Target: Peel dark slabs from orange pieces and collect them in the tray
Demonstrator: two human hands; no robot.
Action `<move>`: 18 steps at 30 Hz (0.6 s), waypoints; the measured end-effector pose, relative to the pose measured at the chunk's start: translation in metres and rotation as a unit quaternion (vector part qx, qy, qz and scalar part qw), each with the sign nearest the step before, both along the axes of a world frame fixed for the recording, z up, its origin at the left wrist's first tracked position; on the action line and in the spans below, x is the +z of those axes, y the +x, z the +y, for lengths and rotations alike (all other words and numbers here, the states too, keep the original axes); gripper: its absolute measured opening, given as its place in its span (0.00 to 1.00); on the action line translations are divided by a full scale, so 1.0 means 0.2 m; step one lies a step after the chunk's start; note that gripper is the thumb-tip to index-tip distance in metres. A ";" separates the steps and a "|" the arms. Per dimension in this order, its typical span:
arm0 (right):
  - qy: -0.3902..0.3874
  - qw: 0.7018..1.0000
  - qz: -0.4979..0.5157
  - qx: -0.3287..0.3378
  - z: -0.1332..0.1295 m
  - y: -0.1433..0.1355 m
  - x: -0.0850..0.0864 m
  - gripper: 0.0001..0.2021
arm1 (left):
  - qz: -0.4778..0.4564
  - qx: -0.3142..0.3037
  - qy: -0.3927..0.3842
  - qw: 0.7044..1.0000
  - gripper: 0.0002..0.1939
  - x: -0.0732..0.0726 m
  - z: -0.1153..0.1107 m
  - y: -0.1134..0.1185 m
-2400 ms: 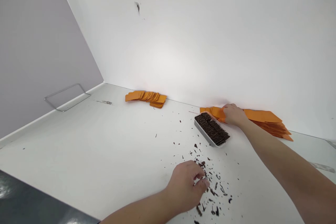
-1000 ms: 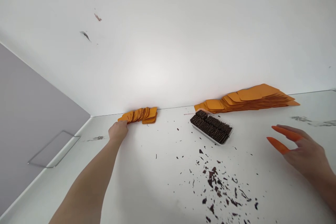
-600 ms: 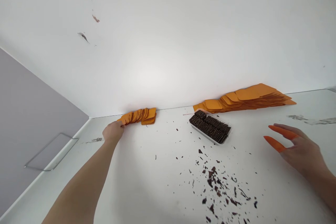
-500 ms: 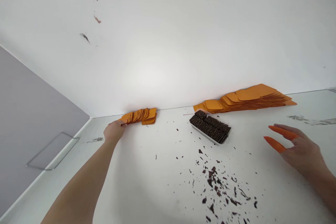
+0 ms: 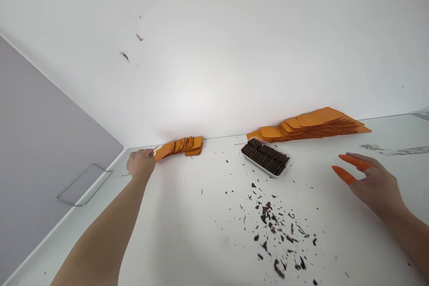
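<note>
At the left end of a short row of orange paper packets point(image 5: 179, 145), my left hand point(image 5: 140, 163) is closed with its fingers curled. A thin orange-pink tip shows by its fingers; what it grips, if anything, is hidden. My right hand point(image 5: 377, 183) is held over the white surface at the right, thumb and finger apart, holding nothing. Orange finger cots point(image 5: 343, 174) cover those two digits. Nearest to it are a larger fanned stack of orange packets point(image 5: 315, 121) against the wall and a clear plastic tray point(image 5: 259, 169) packed with thin dark brown slices point(image 5: 266, 156).
Dark flakes and crumbs point(image 5: 268, 214) lie scattered across the white tabletop point(image 5: 187, 232) in front of the tray. A white wall point(image 5: 217, 53) with a few scuffs rises behind. A bent wire frame point(image 5: 83, 185) leans at the left against a grey panel point(image 5: 40, 143).
My left hand has drawn slightly left from the short row's end. My right hand stays open in about the same place. The whole view has shifted a little.
</note>
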State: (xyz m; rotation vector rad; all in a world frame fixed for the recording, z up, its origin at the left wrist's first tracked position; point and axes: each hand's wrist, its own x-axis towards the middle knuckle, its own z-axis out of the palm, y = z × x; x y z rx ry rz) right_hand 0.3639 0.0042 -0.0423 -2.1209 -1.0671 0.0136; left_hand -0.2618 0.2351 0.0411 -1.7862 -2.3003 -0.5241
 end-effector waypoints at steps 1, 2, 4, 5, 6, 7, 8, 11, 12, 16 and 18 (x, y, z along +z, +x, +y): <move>0.000 1.000 -0.002 0.004 0.00 0.00 0.00 0.24 | -0.004 -0.002 0.012 1.000 0.18 0.02 -0.03 0.02; 0.002 1.000 -0.008 0.007 0.00 0.00 0.00 0.23 | -0.009 -0.005 0.024 1.000 0.18 0.04 -0.05 0.04; 0.003 0.999 -0.028 0.014 -0.01 -0.01 0.01 0.22 | -0.020 -0.015 0.045 0.999 0.17 0.07 -0.12 0.08; 0.004 0.999 -0.043 0.018 -0.01 -0.01 0.01 0.21 | -0.027 -0.024 0.053 0.998 0.17 0.09 -0.16 0.11; 0.007 0.998 -0.058 0.022 0.00 -0.01 0.02 0.21 | -0.036 -0.033 0.061 0.997 0.17 0.10 -0.20 0.15; 0.010 0.997 -0.072 0.025 0.00 -0.02 0.02 0.21 | -0.047 -0.044 0.068 0.996 0.17 0.12 -0.24 0.18; 0.014 0.996 -0.084 0.028 0.00 -0.02 0.02 0.20 | -0.061 -0.056 0.074 0.994 0.17 0.13 -0.28 0.22; 0.033 0.994 -0.103 0.023 0.01 -0.04 0.05 0.19 | -0.120 -0.095 0.089 0.984 0.16 0.17 -0.42 0.34; 0.042 0.994 -0.103 0.019 0.01 -0.05 0.07 0.18 | -0.147 -0.108 0.093 0.979 0.15 0.18 -0.47 0.39; 0.093 0.991 -0.086 0.042 -0.02 -0.17 0.20 0.17 | -0.299 -0.157 0.091 0.937 0.14 0.16 -0.71 0.63; 0.122 0.986 -0.057 0.094 -0.05 -0.28 0.28 0.18 | -0.389 -0.185 0.072 0.900 0.14 0.12 -0.84 0.78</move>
